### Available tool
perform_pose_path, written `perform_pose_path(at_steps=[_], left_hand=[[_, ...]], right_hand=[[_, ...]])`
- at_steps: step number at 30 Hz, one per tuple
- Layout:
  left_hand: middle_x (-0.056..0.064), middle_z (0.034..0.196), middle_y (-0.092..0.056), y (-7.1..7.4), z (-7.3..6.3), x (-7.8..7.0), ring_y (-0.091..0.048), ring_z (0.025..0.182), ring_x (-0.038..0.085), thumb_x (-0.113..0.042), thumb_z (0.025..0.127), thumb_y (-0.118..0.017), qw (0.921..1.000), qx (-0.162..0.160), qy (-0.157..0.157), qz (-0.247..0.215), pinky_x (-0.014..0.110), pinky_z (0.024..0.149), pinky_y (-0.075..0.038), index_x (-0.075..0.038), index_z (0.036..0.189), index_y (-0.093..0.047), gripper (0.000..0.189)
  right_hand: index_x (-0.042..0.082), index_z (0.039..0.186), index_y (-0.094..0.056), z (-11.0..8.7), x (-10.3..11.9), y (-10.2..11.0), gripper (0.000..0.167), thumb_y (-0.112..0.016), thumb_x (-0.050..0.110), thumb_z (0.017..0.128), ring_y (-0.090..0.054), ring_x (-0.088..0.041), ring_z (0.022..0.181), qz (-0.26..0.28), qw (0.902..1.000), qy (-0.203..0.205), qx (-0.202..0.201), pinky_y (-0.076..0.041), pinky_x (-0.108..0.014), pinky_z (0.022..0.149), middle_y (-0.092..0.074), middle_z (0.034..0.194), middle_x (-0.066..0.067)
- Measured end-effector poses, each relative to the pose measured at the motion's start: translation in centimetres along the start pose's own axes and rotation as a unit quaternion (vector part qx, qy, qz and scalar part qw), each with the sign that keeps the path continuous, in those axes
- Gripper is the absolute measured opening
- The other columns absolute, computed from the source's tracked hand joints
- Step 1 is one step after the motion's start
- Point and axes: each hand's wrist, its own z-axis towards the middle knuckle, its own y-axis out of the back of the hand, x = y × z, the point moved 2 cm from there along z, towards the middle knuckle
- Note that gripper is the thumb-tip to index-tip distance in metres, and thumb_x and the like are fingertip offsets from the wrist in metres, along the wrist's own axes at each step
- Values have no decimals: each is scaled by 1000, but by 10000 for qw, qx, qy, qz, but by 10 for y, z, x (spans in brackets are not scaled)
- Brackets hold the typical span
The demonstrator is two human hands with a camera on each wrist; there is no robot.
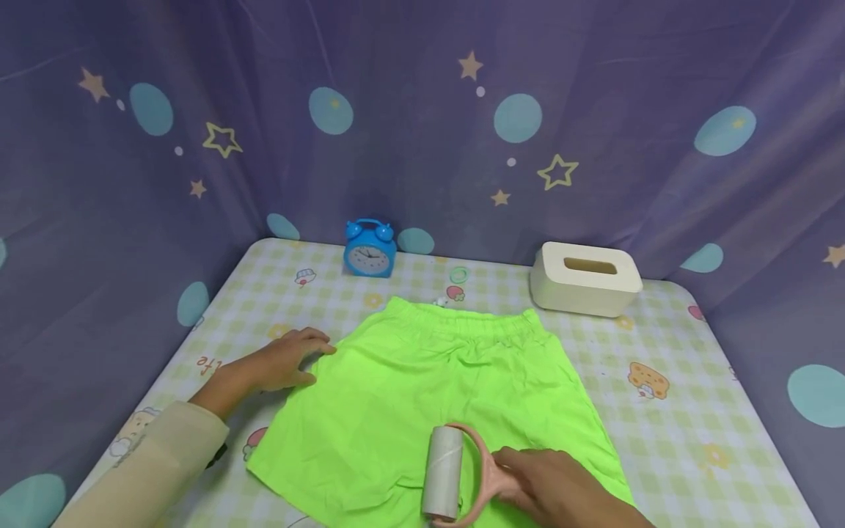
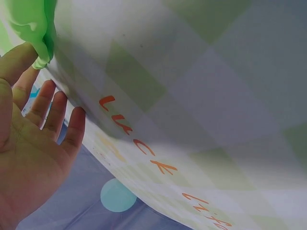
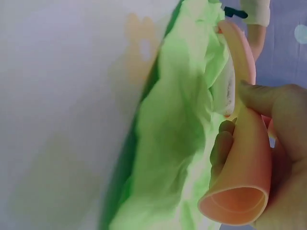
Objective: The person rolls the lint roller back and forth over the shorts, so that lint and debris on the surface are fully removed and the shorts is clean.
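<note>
Bright green shorts point(image 1: 422, 389) lie spread with the elastic waistband toward the back. At their left edge rests my left hand point(image 1: 287, 361), thumb and index fingertips touching the fabric. In the left wrist view the other fingers of that hand point(image 2: 41, 129) are extended beside a fold of the shorts point(image 2: 29, 21). My right hand point(image 1: 551, 480) grips the pink handle of a lint roller point(image 1: 444, 473), whose pale roll lies over the lower middle of the shorts. The right wrist view shows fingers wrapped round the hollow-ended handle point(image 3: 247, 163).
A blue twin-bell alarm clock point(image 1: 370, 249) stands at the back left of the table. A cream tissue box point(image 1: 584, 282) sits at the back right. The checked tablecloth point(image 1: 686, 440) covers the table, and a purple patterned curtain point(image 1: 422, 132) hangs round it.
</note>
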Motion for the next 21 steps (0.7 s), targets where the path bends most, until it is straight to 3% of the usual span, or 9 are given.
perform_pose_path(at_steps=[7, 15, 21], left_hand=[[19, 148, -48, 0, 1, -1, -45, 135, 46, -17, 91, -77, 10000, 27, -8, 12, 62, 106, -42, -8, 140, -60, 53], [20, 148, -48, 0, 0, 0, -44, 135, 47, -14, 91, -76, 10000, 26, 15, 26, 63, 107, -42, -7, 140, -60, 52], [19, 149, -47, 0, -1, -1, -43, 136, 47, -13, 91, -75, 10000, 49, 85, 19, 63, 107, -41, -7, 141, -60, 52]], right_hand=[[27, 119, -63, -23, -18, 5, 23, -64, 41, 100, -46, 9, 74, 69, 9999, -42, 99, -41, -17, 63, -55, 88, 25], [39, 110, -58, -43, -35, 22, 15, -66, 30, 100, -46, 12, 71, 899, 9958, 146, 98, -36, -7, 63, -51, 85, 27], [40, 104, -56, -59, -54, 35, 24, -69, 21, 98, -43, 13, 70, 838, 9954, 458, 44, -34, -4, 62, -46, 79, 25]])
